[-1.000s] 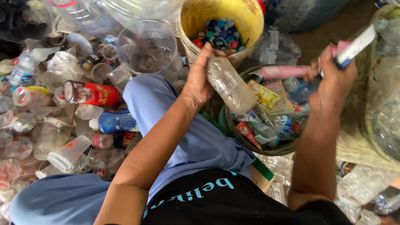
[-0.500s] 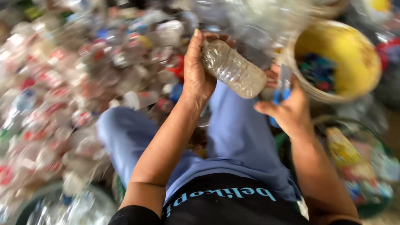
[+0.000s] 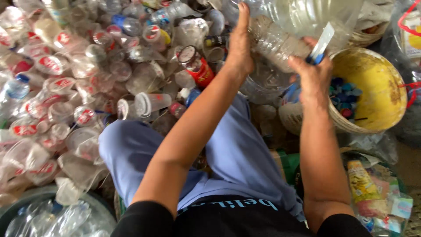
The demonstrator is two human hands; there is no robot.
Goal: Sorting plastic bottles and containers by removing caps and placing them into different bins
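- Left hand [image 3: 240, 44] fingers clamp a clear plastic bottle [image 3: 274, 41], raised beside the yellow bucket [image 3: 386, 87].
- Right hand [image 3: 312, 72] fingers close on a blue-handled blade [image 3: 321, 44].
- Bottle likely light, crushable, slick – best gripped mid-body.

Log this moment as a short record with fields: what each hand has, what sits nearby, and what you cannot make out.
left hand: presses against the end of a clear plastic bottle, fingers pointing up
right hand: grips a blue-handled blade, knuckles against the same bottle
yellow bucket: right of the hands, bottle caps in its bottom, mostly blue
bottle pile: left, clear bottles and cups, many with red labels
basket of wrappers: lower right
legs: blue trousers, person seated
unclear: whether the blade touches the bottle
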